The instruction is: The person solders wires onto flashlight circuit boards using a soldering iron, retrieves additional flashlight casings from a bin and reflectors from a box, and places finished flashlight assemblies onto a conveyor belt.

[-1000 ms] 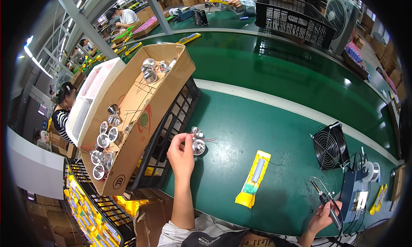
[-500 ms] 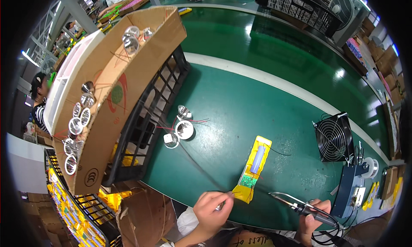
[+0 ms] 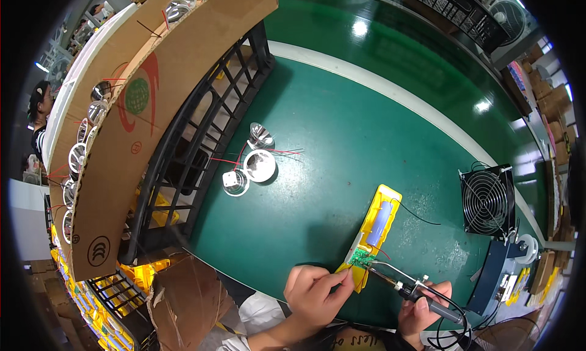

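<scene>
A yellow plastic casing [image 3: 383, 191] lies on the green bench in front of me. Inside it are a purple cylindrical battery cell [image 3: 381, 224] and a small green circuit board [image 3: 361, 256], with thin red and black wires. My left hand [image 3: 317, 293] is closed in a pinch at the casing's near end, beside the board; what sits between the fingertips is hidden. In my right hand [image 3: 422, 308] is a black-handled soldering iron [image 3: 436, 308] with a curved metal tube alongside. Its tip reaches the circuit board.
Three silver reflector cups [image 3: 260, 165] with wires stand on the bench at left. A cardboard tray [image 3: 177, 76] with more reflectors rests over a black plastic crate [image 3: 201, 131]. At right are a black fan [image 3: 485, 201], a dark blue box [image 3: 491, 275] and a white spool [image 3: 527, 250].
The soldering iron has moved left onto the circuit board. My left hand has shifted right, against the casing's near end. The whole view has also shifted a little.
</scene>
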Tool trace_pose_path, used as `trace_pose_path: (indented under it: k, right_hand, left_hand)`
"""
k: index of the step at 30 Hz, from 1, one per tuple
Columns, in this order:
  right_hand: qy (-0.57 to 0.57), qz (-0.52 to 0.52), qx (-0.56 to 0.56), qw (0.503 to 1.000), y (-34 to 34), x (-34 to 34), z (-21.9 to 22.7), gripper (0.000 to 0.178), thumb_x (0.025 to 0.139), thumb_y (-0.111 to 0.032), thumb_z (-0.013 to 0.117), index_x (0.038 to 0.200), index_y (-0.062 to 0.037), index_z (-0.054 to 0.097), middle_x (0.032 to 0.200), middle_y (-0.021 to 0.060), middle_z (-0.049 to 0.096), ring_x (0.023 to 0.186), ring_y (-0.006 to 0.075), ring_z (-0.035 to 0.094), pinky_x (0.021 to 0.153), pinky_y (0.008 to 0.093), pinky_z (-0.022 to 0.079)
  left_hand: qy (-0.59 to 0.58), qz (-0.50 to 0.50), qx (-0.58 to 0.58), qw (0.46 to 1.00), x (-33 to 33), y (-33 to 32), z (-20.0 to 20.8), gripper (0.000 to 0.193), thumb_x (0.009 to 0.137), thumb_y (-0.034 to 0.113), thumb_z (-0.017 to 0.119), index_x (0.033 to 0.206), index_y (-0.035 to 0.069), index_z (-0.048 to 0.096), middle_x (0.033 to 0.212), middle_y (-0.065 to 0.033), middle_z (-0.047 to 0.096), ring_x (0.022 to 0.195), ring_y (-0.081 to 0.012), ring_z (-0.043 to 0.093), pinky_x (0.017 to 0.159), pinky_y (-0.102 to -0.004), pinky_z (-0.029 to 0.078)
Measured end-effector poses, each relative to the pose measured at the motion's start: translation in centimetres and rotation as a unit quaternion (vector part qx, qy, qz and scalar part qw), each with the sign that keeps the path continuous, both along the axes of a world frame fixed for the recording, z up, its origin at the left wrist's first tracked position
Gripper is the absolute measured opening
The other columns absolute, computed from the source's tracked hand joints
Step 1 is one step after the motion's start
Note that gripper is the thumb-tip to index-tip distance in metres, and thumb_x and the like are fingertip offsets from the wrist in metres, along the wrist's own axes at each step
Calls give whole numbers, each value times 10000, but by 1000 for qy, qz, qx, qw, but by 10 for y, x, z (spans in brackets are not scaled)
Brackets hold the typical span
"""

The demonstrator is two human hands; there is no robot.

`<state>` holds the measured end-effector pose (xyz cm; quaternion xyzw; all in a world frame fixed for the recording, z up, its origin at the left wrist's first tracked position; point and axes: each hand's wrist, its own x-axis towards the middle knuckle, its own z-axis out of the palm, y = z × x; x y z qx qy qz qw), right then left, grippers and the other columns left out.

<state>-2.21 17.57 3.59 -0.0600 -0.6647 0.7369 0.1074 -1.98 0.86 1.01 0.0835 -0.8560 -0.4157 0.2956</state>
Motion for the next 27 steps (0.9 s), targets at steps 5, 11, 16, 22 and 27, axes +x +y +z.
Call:
trace_pose_path:
  k: [5, 11, 16, 22, 27]
  right_hand:
    - [-17, -26, 41, 999, -9, -2, 0, 435, 724, -317, 695, 821, -43, 371, 576, 43, 451, 418, 74, 414, 392, 168, 353]
    - [17, -15, 48, 999, -4, -1, -8, 412, 756, -279, 676, 857, -28, 366, 596, 71, 477, 408, 74, 432, 387, 179, 368]
    - [2, -8, 65, 998, -3, -1, -6, 419, 761, -291, 668, 851, -22, 360, 595, 64, 473, 415, 72, 435, 394, 175, 372]
    - [3, -38, 80, 996, -9, -3, -7, 436, 740, -325, 671, 817, -45, 345, 576, 30, 437, 427, 63, 402, 410, 157, 323]
    - [3, -20, 101, 995, -3, -1, -11, 419, 756, -324, 645, 821, -41, 343, 572, 34, 440, 425, 65, 407, 414, 155, 327]
  left_hand:
    - [19, -1, -8, 1000, -1, 1, -2, 217, 542, -5, 757, 708, 90, 654, 656, -8, 463, 553, -163, 470, 489, -268, 370]
    - [16, -18, -8, 1000, -2, 0, -1, 230, 545, -8, 760, 730, 87, 663, 657, -10, 465, 551, -167, 484, 473, -260, 388]
    - [-7, -9, -13, 1000, 2, 1, -1, 210, 590, 65, 763, 744, 140, 642, 672, 18, 489, 574, -165, 519, 497, -285, 418]
    - [12, -19, -12, 1000, -1, 0, -2, 225, 568, 29, 759, 748, 111, 651, 669, 5, 478, 553, -162, 498, 475, -268, 397]
    - [24, -15, -10, 1000, -1, 1, -4, 230, 543, -2, 757, 730, 92, 662, 656, -5, 470, 533, -160, 482, 458, -256, 378]
